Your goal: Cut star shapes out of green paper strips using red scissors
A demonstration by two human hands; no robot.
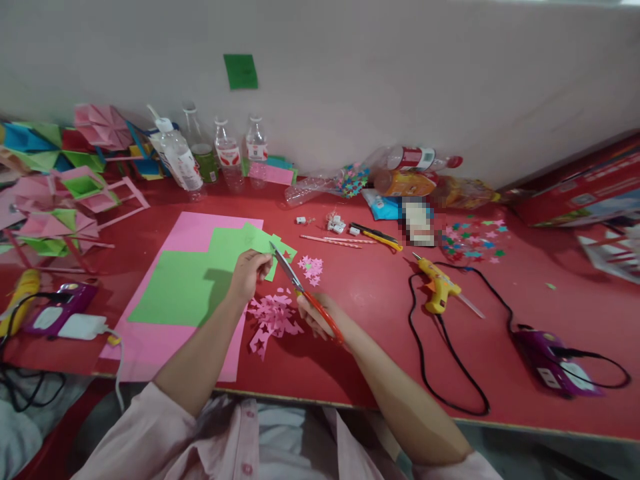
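Note:
My right hand (316,316) is wrapped around the orange-red handles of a pair of scissors (287,265). The blades point up and to the left, towards my left hand (248,272), whose fingers are pinched at a small piece of green paper (259,240). A star-shaped mark shows near that piece's right end. Under my left forearm, a larger green sheet (173,287) overlaps a pink sheet (187,230). Cut pink scraps (274,315), some with star-shaped holes, lie between my hands. Beyond the scissors is a small pile of pink paper stars (312,269).
A yellow glue gun (440,285) with a looping black cord lies right, wired to a purple power strip (555,363). Plastic bottles (229,157) line the wall. A yellow-black utility knife (377,237) lies mid-table. Folded paper crafts (83,187) crowd the left.

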